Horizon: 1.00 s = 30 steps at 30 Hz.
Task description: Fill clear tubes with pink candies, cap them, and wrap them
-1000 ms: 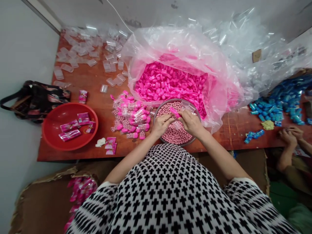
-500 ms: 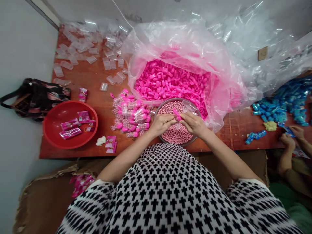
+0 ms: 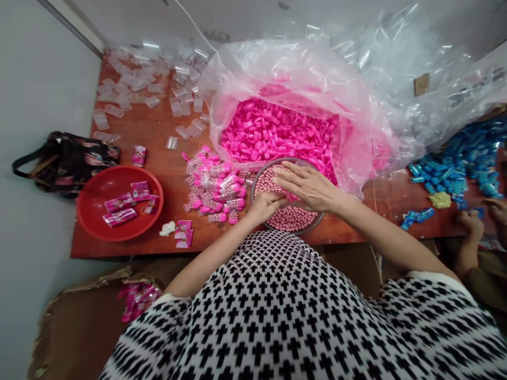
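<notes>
My left hand (image 3: 268, 206) is closed in a pinch over the near left part of a bowl of pink beads (image 3: 291, 219). It holds a small pink plastic cap (image 3: 292, 196), mostly hidden by my fingers; whether a clear container is joined to it I cannot tell. Above the bowl my right hand (image 3: 312, 186) is open, its fingers stretched to the left over the cap, the palm close to it. Left of the bowl lies a pile of clear bead-filled containers with pink caps (image 3: 214, 184). A plastic bag of loose pink caps (image 3: 277, 129) stands just behind.
Clear empty containers (image 3: 138, 79) lie at the back left. A red basin (image 3: 91, 219) holds several pink packets, with a black bag (image 3: 79, 158) behind it. Far right, a co-worker's hands (image 3: 471, 221) work near blue pieces (image 3: 443, 174) and a yellow lump (image 3: 440, 199).
My right hand has let go of its pinch and spread its fingers flat above the cap. My left hand keeps its pinch. The view has shifted slightly.
</notes>
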Tool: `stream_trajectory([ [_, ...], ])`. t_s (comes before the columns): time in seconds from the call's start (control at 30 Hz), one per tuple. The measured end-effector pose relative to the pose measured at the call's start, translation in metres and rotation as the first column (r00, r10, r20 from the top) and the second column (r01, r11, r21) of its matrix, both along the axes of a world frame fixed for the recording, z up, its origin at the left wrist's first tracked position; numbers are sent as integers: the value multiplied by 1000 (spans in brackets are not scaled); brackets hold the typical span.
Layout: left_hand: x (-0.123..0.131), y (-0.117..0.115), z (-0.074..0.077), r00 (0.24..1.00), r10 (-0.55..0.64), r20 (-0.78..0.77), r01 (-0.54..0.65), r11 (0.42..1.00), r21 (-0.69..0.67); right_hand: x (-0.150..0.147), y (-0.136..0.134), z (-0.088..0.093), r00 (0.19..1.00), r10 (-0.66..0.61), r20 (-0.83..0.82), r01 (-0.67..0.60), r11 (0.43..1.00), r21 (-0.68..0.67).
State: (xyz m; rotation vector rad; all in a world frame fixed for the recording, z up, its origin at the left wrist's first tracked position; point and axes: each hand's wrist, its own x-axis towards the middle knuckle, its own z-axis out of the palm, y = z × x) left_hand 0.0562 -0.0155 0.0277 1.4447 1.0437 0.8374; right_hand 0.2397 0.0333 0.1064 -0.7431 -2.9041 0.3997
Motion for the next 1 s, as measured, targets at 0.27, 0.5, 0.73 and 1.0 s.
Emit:
stream_trajectory([
  [0.27,2,-13,0,889,370,268,-254,888,-383,-5,4,-7,998,-56,6,56,998,2],
  [0.5,13,-12,6,721,565,402,-239,746,-621,-19,-33,-47,923,-357,-147,352,934,-56],
  [0.73,21,-11,4,718,530,452,-247,800,-546,-24,-34,-61,872,-443,-210,455,890,13],
  [1.0,15,-6,-11,717,557,419,-290,785,-548,-33,-30,-80,854,-471,-220,470,880,-59],
])
